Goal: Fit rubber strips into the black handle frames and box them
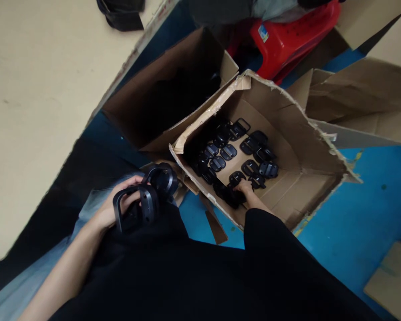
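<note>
Left hand (125, 207) holds two black plastic loop-handled parts (150, 191) just outside the box, fingers (133, 181) wrapped around them. Right hand (247, 192) reaches into a torn brown cardboard box (270, 107), fingers (241, 186) on a black plastic part (235, 178) near the box's front wall; pinch cannot be told. More black plastic parts (220, 154) lie in loose rows on the box floor.

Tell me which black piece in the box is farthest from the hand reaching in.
It's the black plastic piece at the top of the pile in the cardboard box. It lies farthest from the right hand, and its open rectangular loop shows clearly.
</note>
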`<action>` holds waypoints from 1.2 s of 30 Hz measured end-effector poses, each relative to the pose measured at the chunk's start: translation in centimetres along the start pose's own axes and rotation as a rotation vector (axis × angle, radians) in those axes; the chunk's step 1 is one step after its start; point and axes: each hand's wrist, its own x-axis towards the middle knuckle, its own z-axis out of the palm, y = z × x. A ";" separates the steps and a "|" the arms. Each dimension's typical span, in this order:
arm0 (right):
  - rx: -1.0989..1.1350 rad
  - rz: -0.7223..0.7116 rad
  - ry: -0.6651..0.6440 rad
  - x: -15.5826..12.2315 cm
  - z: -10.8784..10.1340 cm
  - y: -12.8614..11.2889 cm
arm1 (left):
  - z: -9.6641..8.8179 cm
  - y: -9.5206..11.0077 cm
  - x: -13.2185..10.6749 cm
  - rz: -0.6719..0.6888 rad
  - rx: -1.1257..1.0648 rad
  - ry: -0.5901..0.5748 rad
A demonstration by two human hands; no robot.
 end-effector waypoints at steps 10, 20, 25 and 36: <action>0.028 -0.091 0.262 1.5 -5.4 3.4 | 0.6 0.5 0.2 -0.048 0.041 0.048; 0.153 -0.294 0.350 3.4 -6.7 0.9 | 0.9 1.0 0.2 -0.070 0.049 0.067; 0.169 -0.401 0.297 3.0 -6.9 -2.1 | 0.8 1.0 0.1 -0.061 0.060 0.037; 0.209 -0.213 0.196 5.0 -9.8 -7.5 | 0.7 0.5 -0.1 -0.046 0.038 0.029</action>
